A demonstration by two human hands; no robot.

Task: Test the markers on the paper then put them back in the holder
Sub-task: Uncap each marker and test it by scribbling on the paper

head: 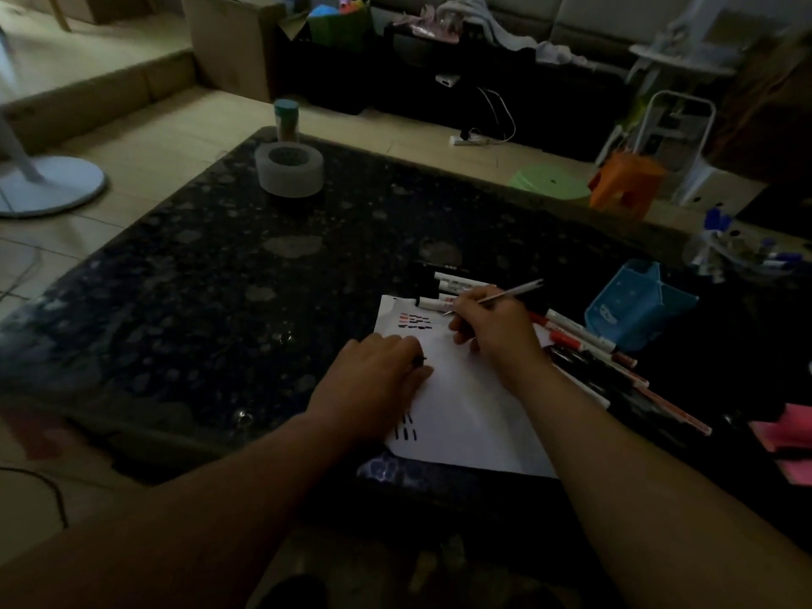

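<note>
On the dark speckled table [219, 279], a grey tape roll [290, 170] and a teal-lidded jar [286, 120] stand well beyond your left hand [373, 373]. That hand lies palm down on the left edge of the paper [465, 415], fingers curled. A small dark piece [420, 360] shows at the fingertips, but whether you are gripping it cannot be told. Short red and black test strokes [415, 322] sit between your two hands. Your right hand [494, 334] pinches a slim white marker [509, 295], its tip angled down just over the sheet. More markers [457, 284] lie just beyond that hand, and others [584, 334] lie beside its wrist. The blue holder [637, 307] stands to the right of them, near your right hand.
</note>
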